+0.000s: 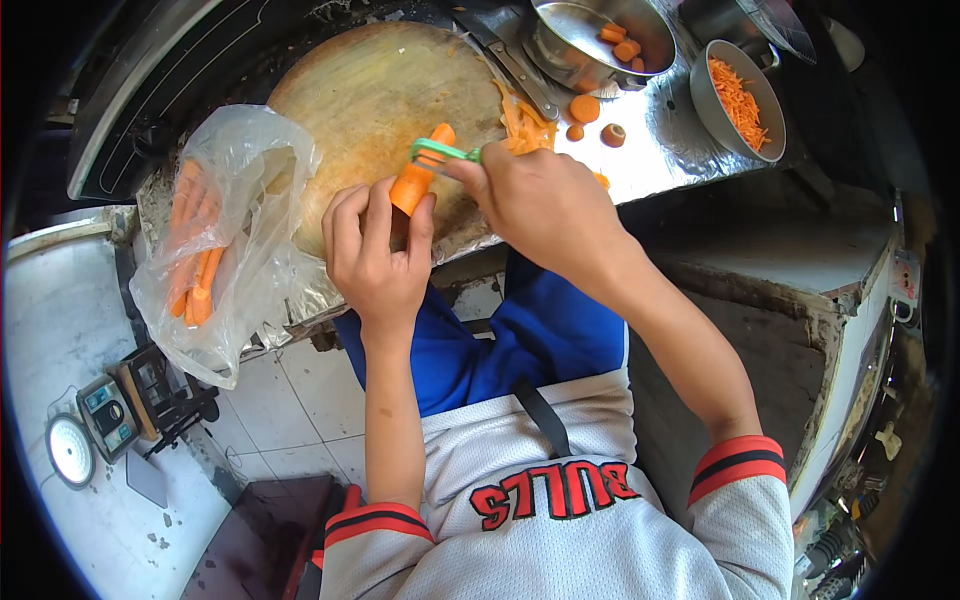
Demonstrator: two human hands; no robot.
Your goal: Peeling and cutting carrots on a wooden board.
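A piece of carrot (412, 186) is tilted over a round wooden chopping board (352, 97), its lower end gripped between the fingers and thumb of my left hand (382, 255). My right hand (540, 195) grips a green-framed vegetable peeler (444, 148), whose head lies across the upper part of the carrot. Orange peelings (526, 126) are heaped at the board's right edge. Left of the board, a clear plastic bag (255, 195) holds several carrots (196, 255).
A knife (517, 71) lies along the board's right rim. Behind it stands a steel pot (600, 45) with carrot chunks inside. Cut carrot pieces (585, 109) rest on the foil-covered counter (660, 142). A bowl of shredded carrot (739, 105) sits near the counter's right end.
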